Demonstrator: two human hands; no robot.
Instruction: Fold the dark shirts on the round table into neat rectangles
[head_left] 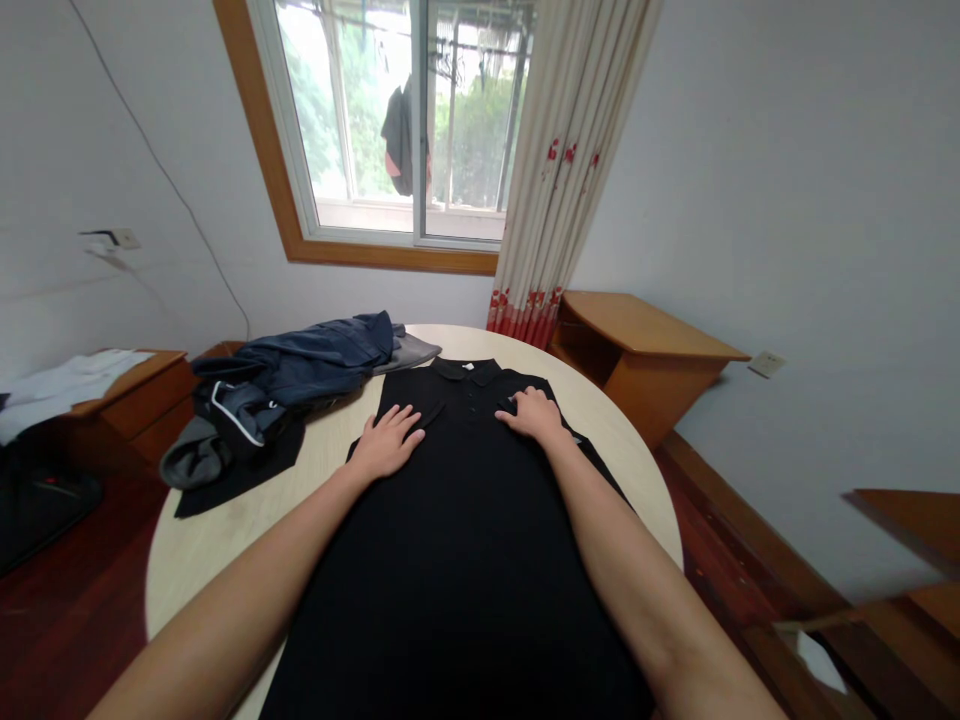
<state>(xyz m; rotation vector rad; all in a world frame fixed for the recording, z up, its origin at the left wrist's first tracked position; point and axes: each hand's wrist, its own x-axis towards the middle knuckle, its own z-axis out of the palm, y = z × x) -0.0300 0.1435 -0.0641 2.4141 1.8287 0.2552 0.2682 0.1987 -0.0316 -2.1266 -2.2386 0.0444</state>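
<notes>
A black polo shirt (472, 530) is spread out front side up, its buttoned collar (466, 371) toward the window and its lower part toward me. My left hand (388, 443) rests flat on the shirt's left side by the sleeve, fingers spread. On the opposite side, my right hand (531, 412) touches the cloth below the shoulder, its fingers slightly bent and its thumb apart from them. A small dark fold or strip shows beside each hand. My forearms cover parts of the shirt's side edges.
The shirt lies on a round pale table (645, 450). A pile of dark blue and grey clothes (300, 365) sits at its left. Beyond are a window (405, 130), a curtain (570, 150) and a wooden desk (645, 325). White papers (82, 380) lie on a cabinet at left.
</notes>
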